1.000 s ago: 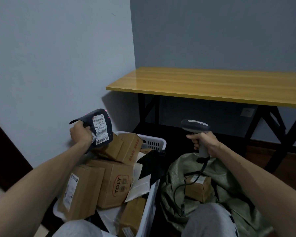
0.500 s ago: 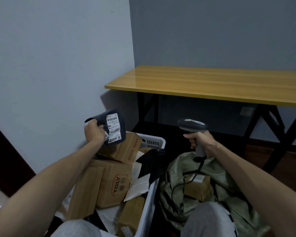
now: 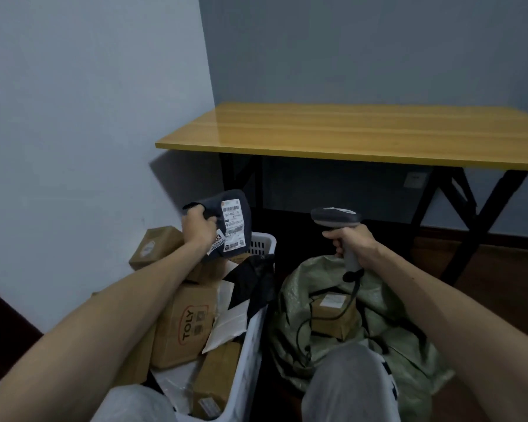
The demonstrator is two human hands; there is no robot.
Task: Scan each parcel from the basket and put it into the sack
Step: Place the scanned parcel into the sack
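Observation:
My left hand (image 3: 199, 228) grips a dark soft parcel (image 3: 229, 226) with a white label, held above the far end of the white basket (image 3: 261, 242). The basket holds several cardboard boxes, among them one marked TOLY (image 3: 185, 325), plus white and black mailers. My right hand (image 3: 352, 242) grips the handle of a grey barcode scanner (image 3: 336, 219), its head pointing left toward the parcel. Below it lies the green sack (image 3: 293, 303), open, with one cardboard box (image 3: 333, 315) inside. The scanner's black cable runs down into the sack.
A yellow wooden table (image 3: 363, 132) on black legs stands behind the sack. The wall (image 3: 89, 117) runs close along the basket's left side. My knees in grey trousers (image 3: 345, 388) fill the bottom edge, in front of basket and sack.
My left hand has carried the dark parcel to the right, closer to the scanner, uncovering a box at the basket's left. The scanner hand has stayed nearly in place.

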